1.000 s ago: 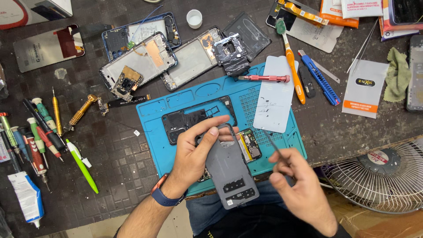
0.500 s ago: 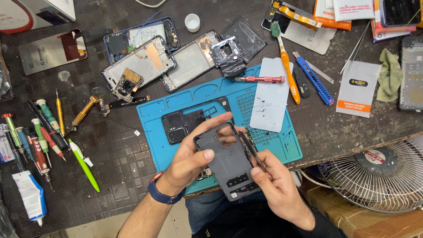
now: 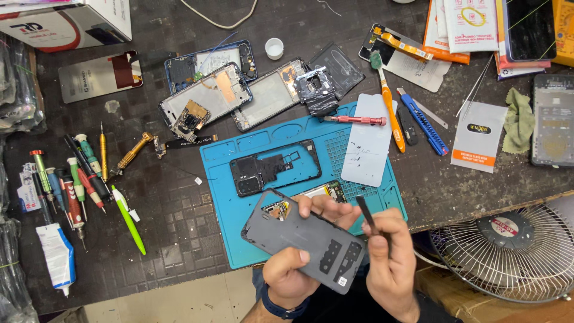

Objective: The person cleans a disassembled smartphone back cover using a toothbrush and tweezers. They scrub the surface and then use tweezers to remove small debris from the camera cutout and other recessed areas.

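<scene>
The grey phone back cover has swung flatter and leftward since before, gripped by the left hand above the blue mat's near edge. The right hand pinches a dark pry tool just beside it, over the worktop.

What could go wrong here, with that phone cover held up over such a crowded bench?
The left hand grips the grey back cover mostly by one edge, so it might slip or flex. The right hand holds a thin dark pry tool close beside the cover; a slip could scratch it or jab a finger. Just beneath, an opened phone lies exposed on the blue mat, so a dropped cover could land on it.
</scene>
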